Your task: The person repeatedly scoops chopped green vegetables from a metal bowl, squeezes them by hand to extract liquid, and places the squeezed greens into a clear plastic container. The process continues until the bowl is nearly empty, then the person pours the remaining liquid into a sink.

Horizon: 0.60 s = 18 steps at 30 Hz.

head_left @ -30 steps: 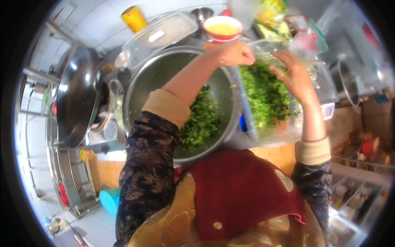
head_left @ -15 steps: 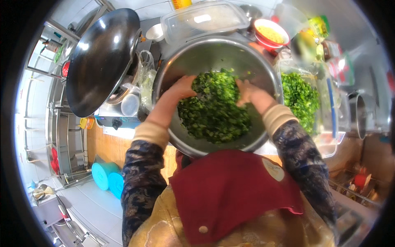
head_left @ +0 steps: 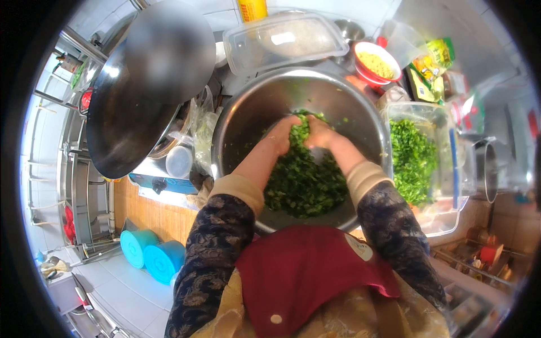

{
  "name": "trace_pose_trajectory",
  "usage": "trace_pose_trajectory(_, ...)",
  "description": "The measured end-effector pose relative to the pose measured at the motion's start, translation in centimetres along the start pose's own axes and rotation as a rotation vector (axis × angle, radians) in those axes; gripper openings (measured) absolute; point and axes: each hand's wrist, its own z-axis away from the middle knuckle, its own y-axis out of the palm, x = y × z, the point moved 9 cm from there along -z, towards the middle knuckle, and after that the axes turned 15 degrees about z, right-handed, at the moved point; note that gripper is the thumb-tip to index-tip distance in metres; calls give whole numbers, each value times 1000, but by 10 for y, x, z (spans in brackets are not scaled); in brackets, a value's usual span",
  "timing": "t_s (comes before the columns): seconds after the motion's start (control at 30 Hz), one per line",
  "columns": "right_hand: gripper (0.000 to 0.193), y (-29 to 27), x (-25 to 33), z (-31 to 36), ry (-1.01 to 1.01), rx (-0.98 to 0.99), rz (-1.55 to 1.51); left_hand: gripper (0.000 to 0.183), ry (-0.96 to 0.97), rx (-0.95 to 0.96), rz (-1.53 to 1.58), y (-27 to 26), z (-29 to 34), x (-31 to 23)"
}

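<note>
A large steel bowl (head_left: 230, 132) in front of me holds a heap of chopped leafy greens (head_left: 307, 188). Both my hands are inside it, near its far side. My left hand (head_left: 283, 135) and my right hand (head_left: 323, 134) are drawn close together, cupped around a clump of the greens, which shows between them. Their fingertips are partly buried in the leaves. Right of the bowl, a clear plastic tub (head_left: 442, 115) contains more chopped greens (head_left: 412, 163).
A big dark wok (head_left: 121, 127) tilts at the left, partly covered by a blurred grey patch. Behind the bowl are a clear lidded container (head_left: 284, 42) and a red-and-white bowl (head_left: 369, 73) of yellow bits. Two blue buckets (head_left: 164, 262) stand on the floor, lower left.
My hands have come together from the sides of the heap toward its far middle, gathering greens between them. The whole view has shifted slightly.
</note>
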Motion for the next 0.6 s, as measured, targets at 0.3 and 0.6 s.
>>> trace_pose_trajectory(0.3,71,-143,98,82,-490,-272,32,36,146,171,880,47,66,-57)
trace_pose_trajectory(0.6,63,-16,65,87,5,267,-2322,35,335,105,1025,116,92,-72)
